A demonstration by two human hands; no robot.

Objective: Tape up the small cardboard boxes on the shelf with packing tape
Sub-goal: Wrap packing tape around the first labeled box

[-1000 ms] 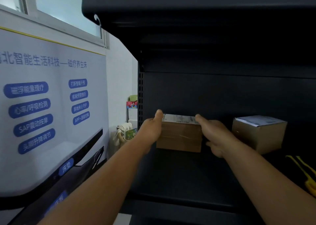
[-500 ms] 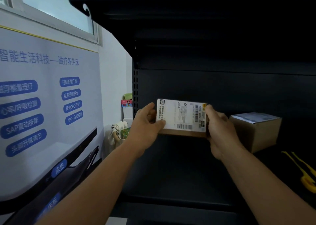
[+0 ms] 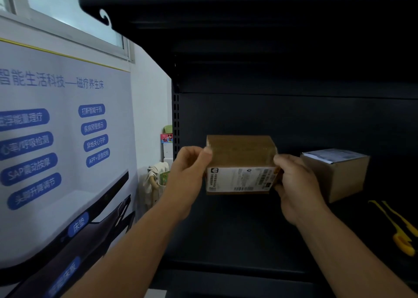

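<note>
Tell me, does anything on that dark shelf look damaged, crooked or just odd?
Nothing looks damaged. The box held between the left hand and right hand is off the shelf, its label facing the camera. The second box sits at an angle, and a yellow tool lies at the right edge.

A: Label print on held box [image 3: 241, 179] too blurred to read. Left end hidden behind left hand [image 3: 188, 173], right end behind right hand [image 3: 296, 182].

B: Fingertips on the far side out of sight. Second box [image 3: 337, 175]?

A: Top label unreadable too, back hidden in shadow.

B: Yellow tool [image 3: 398, 230] cut off by right edge, type unclear. Poster [image 3: 56, 139] cropped left and bottom. Clutter beside shelf [image 3: 226, 230] too small to identify.
</note>
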